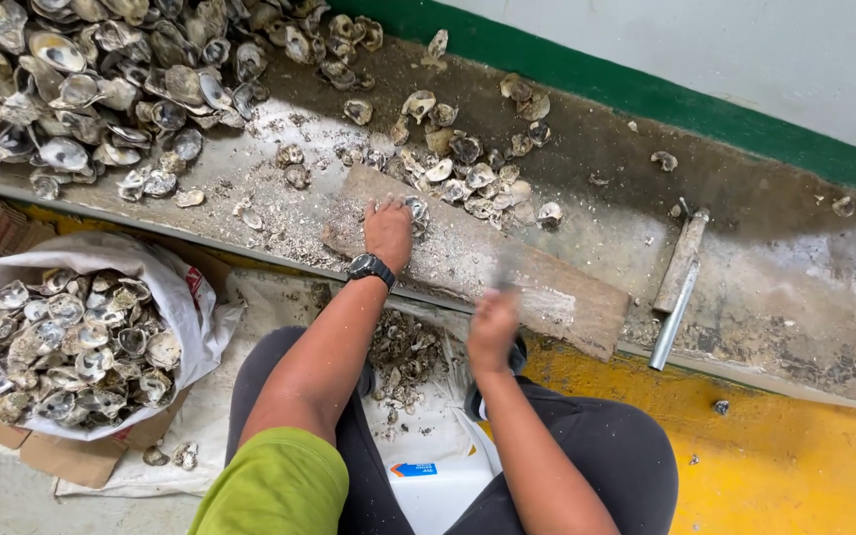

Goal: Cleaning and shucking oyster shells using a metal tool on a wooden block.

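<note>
My left hand [388, 230] sits just above the middle of the frame, palm down on a worn wooden board [547, 287] that lies slanted across the dirty concrete ledge [795, 287]. Its fingers are curled down over an oyster shell [416, 211], pinning it against the board; a black wristwatch [370, 267] circles the wrist just below. My right hand [492, 327] is at centre frame, a little lower and to the right, closed in a fist around a handle. It is blurred, and the tool [503, 269] rising from it is only a grey smear over the board, so I cannot tell what kind it is.

A big heap of opened shells [101, 79] fills the upper left of the frame. A smaller scatter of shells [468, 159] lies just beyond the board, toward top centre. At lower left a white sack [205, 322] stands open, filled with shells. Between my knees, at bottom centre, shell fragments [403, 357] lie on a white sheet. Right of the board, on the ledge, rests a metal bar [678, 287], well apart from both hands. A green stripe [646, 94] runs along the base of the wall at upper right, and the floor [785, 466] at lower right is painted yellow.
</note>
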